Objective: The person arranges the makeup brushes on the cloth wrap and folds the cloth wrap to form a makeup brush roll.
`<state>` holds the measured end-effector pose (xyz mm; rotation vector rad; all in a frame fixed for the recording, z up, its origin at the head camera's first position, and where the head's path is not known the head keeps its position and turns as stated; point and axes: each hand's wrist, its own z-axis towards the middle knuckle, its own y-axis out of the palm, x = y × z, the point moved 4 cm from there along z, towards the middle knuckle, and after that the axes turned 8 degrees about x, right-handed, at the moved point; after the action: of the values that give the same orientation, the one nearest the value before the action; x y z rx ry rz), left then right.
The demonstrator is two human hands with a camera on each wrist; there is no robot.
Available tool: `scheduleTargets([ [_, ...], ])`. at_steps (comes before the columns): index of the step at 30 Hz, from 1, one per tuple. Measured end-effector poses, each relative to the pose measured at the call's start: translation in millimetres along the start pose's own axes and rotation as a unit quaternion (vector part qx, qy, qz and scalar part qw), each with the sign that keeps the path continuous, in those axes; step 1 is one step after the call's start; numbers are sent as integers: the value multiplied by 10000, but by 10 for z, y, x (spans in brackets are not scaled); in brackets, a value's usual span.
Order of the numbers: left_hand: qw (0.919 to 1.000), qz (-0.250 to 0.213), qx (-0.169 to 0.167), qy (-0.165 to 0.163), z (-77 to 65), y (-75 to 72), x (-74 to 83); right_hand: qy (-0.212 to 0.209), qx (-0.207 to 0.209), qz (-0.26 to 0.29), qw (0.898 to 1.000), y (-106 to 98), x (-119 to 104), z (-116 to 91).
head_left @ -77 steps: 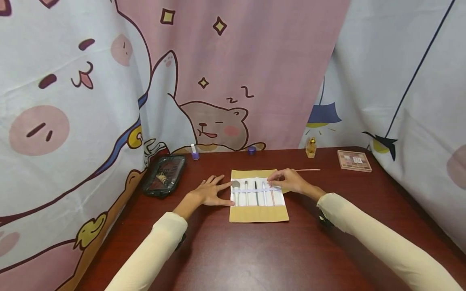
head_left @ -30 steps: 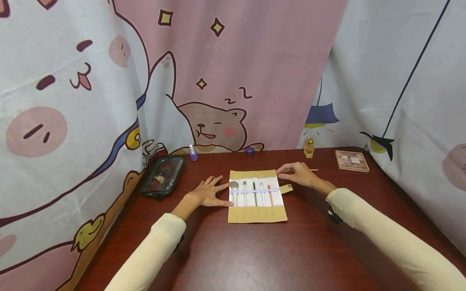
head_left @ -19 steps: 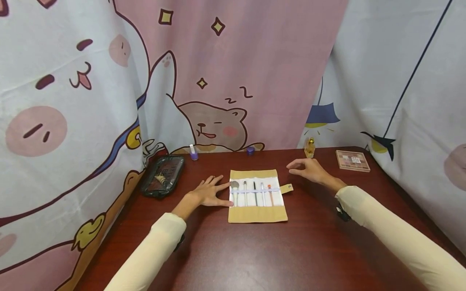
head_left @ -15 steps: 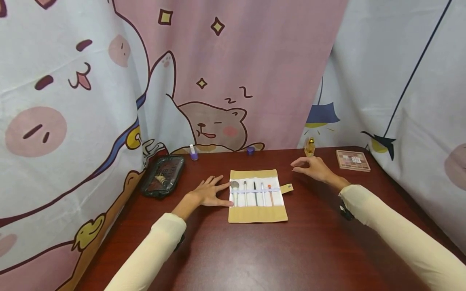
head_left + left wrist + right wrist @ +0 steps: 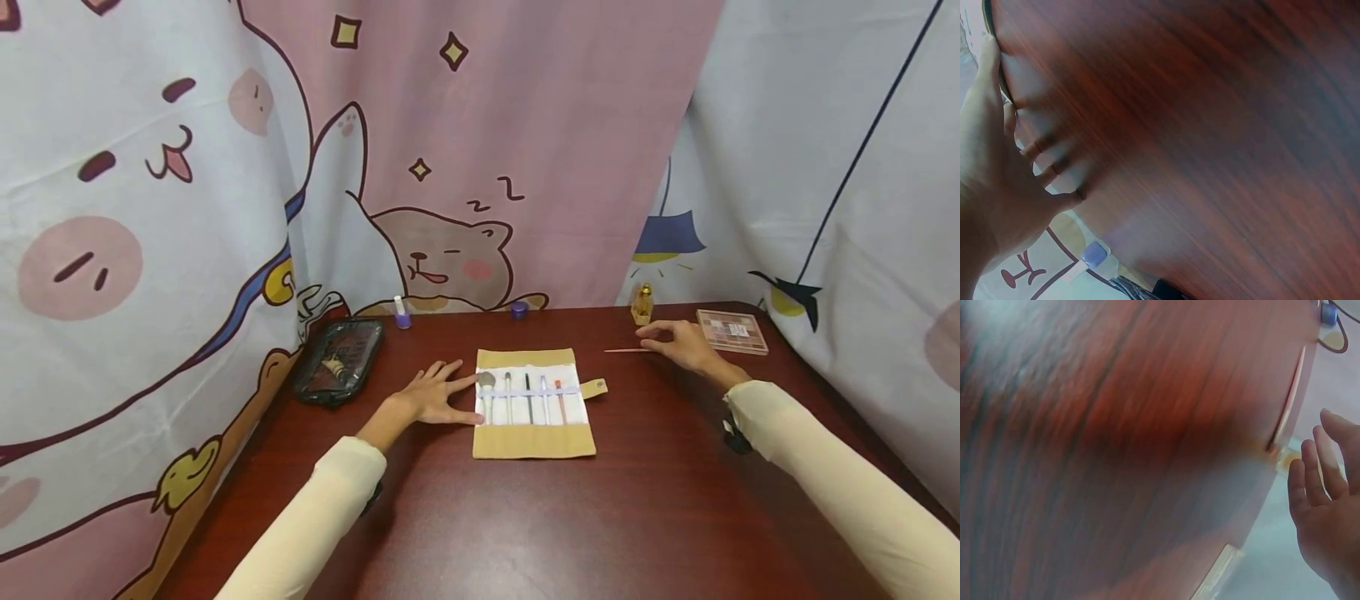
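A tan and white brush roll (image 5: 534,443) lies unrolled on the table, with several makeup brushes upright under its lilac band. My left hand (image 5: 429,398) lies spread at its left side, index finger and thumb touching the edge. In the left wrist view the left hand (image 5: 997,187) has its fingers stretched out on the table. My right hand (image 5: 681,343) hovers with thumb and fingers apart at the right end of a loose pink brush (image 5: 624,350). The right wrist view shows that brush (image 5: 1291,397) lying beyond the right hand's (image 5: 1329,515) fingertips, nothing held.
Behind the right hand stand a gold bottle (image 5: 642,307) and a makeup palette (image 5: 732,332). Toward the back are a purple-and-white nail polish bottle (image 5: 402,315) and a small purple jar (image 5: 519,309). A black clear-topped pouch (image 5: 339,360) lies at left.
My right hand has left the roll's right side and moved right to the loose brush. A brush with an orange-red tip shows in the roll's right slot. My left hand stays put.
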<state>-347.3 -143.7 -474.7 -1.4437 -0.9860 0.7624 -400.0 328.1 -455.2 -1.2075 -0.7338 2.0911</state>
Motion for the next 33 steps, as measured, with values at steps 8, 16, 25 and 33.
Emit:
scheduleTargets([
  [8, 10000, -22, -43, -32, 40, 48, -27, 175, -270, -287, 9991, -21, 146, -68],
  [16, 10000, 18, 19, 5, -16, -4, 9, 328, -508, -417, 9973, 25, 212, -108],
  [25, 10000, 22, 19, -15, 14, 9, -9, 113, -415, -643, 9970, 82, 256, -112],
  [33, 10000, 9, -23, -23, 57, 71, -37, -305, -367, -659, 9967, 120, 143, -206],
])
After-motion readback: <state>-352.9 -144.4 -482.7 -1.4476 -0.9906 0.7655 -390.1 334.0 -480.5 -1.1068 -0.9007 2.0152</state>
